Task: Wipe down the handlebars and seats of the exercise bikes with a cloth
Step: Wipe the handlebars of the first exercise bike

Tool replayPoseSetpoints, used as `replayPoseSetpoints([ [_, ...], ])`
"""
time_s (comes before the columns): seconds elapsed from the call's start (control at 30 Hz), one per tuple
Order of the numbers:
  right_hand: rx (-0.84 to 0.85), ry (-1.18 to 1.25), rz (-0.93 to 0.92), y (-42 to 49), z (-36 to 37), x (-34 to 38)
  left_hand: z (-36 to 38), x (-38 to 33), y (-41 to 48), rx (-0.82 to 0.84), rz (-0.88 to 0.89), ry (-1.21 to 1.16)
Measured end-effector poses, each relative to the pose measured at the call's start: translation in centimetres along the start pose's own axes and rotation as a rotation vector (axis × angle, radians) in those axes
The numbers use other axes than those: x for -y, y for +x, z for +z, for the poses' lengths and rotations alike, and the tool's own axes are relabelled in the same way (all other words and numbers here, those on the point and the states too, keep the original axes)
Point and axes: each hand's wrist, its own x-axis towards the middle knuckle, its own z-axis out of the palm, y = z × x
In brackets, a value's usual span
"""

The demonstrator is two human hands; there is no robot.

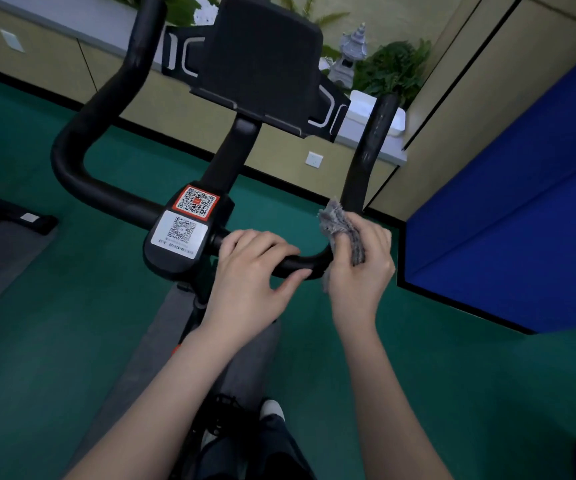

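Left hand (252, 268): fingers curled over handlebar (72, 161), thumb beneath.
Right hand (362, 271): fingers clamped on cloth (342, 226).
Cloth: bunched in right fingers, against the handlebar bend, near left fingertips.

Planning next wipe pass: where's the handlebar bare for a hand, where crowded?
Free: the left run of the handlebar, from the QR sticker block round the bend to its tip; also the right upright above the cloth. Crowded: the lower right stretch, where the left hand grips the bar and the right hand holds the cloth at the bend.
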Motion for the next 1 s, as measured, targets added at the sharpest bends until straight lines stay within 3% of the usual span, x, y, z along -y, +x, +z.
replayPoseSetpoints([
  [0.2,-0.174,0.100,0.058,-3.5,0.4,-0.3,0.1,-0.1,0.0,-0.003,0.003,0.009],
  [0.33,-0.265,0.189,0.211,-1.0,0.7,-0.3,0.2,-0.1,0.0,0.006,0.007,0.027],
  [0.53,-0.314,0.326,0.417,-1.7,0.6,0.1,0.4,-0.6,0.2,-0.001,-0.045,0.035],
  [0.8,-0.385,0.385,0.488,-0.9,1.4,-0.7,2.4,-3.2,0.7,-0.058,-0.118,0.052],
  [1.0,-0.335,0.476,0.563,1.1,1.2,-2.4,3.2,-3.8,0.7,-0.108,-0.156,0.088],
])
